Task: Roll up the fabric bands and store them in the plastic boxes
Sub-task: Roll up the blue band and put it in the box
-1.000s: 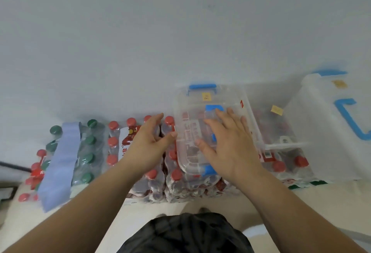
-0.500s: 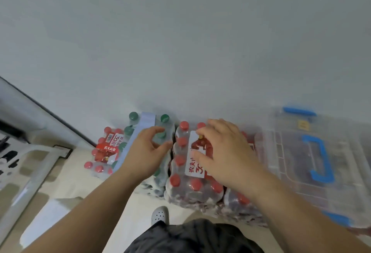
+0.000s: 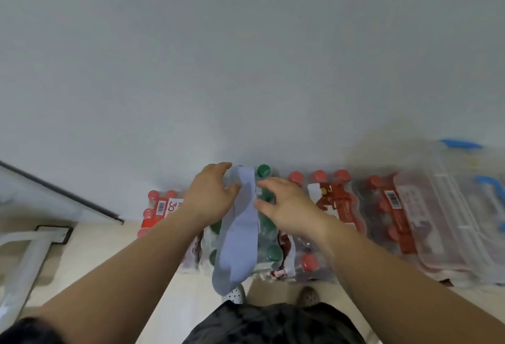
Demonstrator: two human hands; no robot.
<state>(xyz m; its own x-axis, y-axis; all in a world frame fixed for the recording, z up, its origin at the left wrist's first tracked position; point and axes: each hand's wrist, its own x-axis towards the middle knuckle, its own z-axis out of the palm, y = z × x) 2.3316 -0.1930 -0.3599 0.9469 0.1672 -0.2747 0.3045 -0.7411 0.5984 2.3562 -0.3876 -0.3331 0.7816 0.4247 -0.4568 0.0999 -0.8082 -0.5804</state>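
A light blue fabric band (image 3: 240, 231) lies lengthwise over a shrink-wrapped pack of green-capped bottles (image 3: 269, 248), its near end hanging off the pack's front. My left hand (image 3: 211, 196) is at the band's far left edge, thumb and forefinger apart in a curve, their tips touching the cloth. My right hand (image 3: 285, 203) hovers on the band's right side with fingers spread, fingertips at its edge. A clear plastic box (image 3: 448, 223) with blue handle and latches lies on the bottle packs at the far right, blurred.
Packs of red-capped bottles (image 3: 336, 201) line the white wall on both sides of the green pack. A white frame (image 3: 24, 259) stands on the floor at left. My shoes (image 3: 235, 293) are just below the packs.
The view swung left, away from the plastic box. Both hands left the box, crossed the red-capped pack and now flank the blue band.
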